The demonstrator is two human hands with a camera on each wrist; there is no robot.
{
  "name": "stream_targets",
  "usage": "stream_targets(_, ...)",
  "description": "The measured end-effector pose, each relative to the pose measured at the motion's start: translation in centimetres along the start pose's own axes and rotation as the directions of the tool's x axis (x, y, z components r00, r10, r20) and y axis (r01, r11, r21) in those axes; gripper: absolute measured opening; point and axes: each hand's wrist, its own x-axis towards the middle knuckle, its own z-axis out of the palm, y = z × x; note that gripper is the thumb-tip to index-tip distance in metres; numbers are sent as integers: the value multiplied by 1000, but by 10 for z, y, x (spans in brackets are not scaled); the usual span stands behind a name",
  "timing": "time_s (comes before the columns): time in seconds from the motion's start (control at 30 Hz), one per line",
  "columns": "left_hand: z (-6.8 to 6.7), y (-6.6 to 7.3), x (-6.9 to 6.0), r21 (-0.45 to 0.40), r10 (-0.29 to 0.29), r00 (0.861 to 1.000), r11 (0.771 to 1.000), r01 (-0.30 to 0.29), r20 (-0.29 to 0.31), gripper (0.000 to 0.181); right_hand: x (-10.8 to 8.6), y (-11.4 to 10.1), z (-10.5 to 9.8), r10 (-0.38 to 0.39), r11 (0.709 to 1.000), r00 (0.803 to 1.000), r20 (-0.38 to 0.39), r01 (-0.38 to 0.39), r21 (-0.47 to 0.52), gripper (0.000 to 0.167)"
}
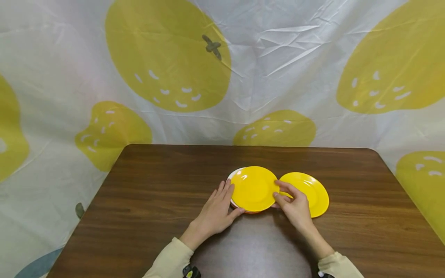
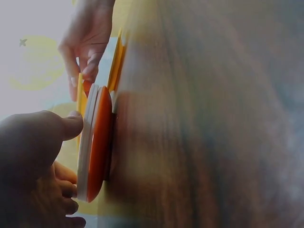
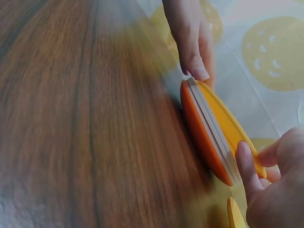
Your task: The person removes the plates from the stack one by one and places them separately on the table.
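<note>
The right hand (image 1: pixel 295 206) pinches the right edge of the top yellow plate (image 1: pixel 255 189) between thumb and fingers. The left hand (image 1: pixel 219 210) lies spread along the opposite side, its fingers extended against the left rim and its thumb at the front edge, so that it steadies the pile more than it grips it.

The top yellow plate sits over a stack, slightly off to the right of what lies beneath. In the right wrist view it is tilted: the end at the right hand is raised clear of the stack, while the end by the left hand meets it. Under it come white plates (image 3: pixel 213 126), pressed close together, and below these an orange dish (image 3: pixel 200 135) forms the lower part of the pile.

Just beside the stack, to the right and partly behind the right hand, a second yellow plate (image 1: pixel 319 197) rests flat; whether more lie under it is hard to tell. All of this stands on a dark wood-grain bench (image 1: pixel 156 185), toward its far side.

Pale sleeves (image 1: pixel 170 260) cover both forearms. Behind the bench hangs a whitish cloth (image 1: pixel 267 81), creased and printed with large yellow fruit.
</note>
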Motion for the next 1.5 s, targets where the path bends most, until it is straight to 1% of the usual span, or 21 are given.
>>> stream_targets(0.13,0,-1,2,4,3,1000,1000,-3,-5,85,0,0,-2,2,1000,999,-39,-1,26,41)
stream_targets(0.33,-1,0,6,-9,-17,1000,1000,17,4,84,-1,-1,-10,24,998,995,-97,-18,58,42)
stream_targets(0.53,0,0,7,29,-19,1000,999,19,6,78,-4,-2,-20,56,995,991,-121,-46,88,44)
stream_targets(0.7,1,1,7,36,-14,1000,999,14,-1,76,-7,-2,-29,82,988,985,-153,-60,145,46)
stream_targets(0.83,2,1,7,34,-27,1000,999,26,8,76,-10,-1,-37,96,982,980,-174,-65,176,47)
stream_targets(0.93,2,2,7,28,-38,999,999,38,17,77,-12,0,-43,95,979,978,-188,-57,197,46)
stream_targets(1.17,0,2,6,25,-28,1000,999,28,4,77,-17,0,-57,51,974,972,-229,2,226,45)
stream_targets(1.3,1,2,7,22,-24,1000,999,24,-3,76,-19,0,-66,57,972,962,-269,8,234,46)
stream_targets(1.5,1,2,8,10,-33,999,999,33,1,76,-21,1,-74,104,965,938,-330,-15,262,47)
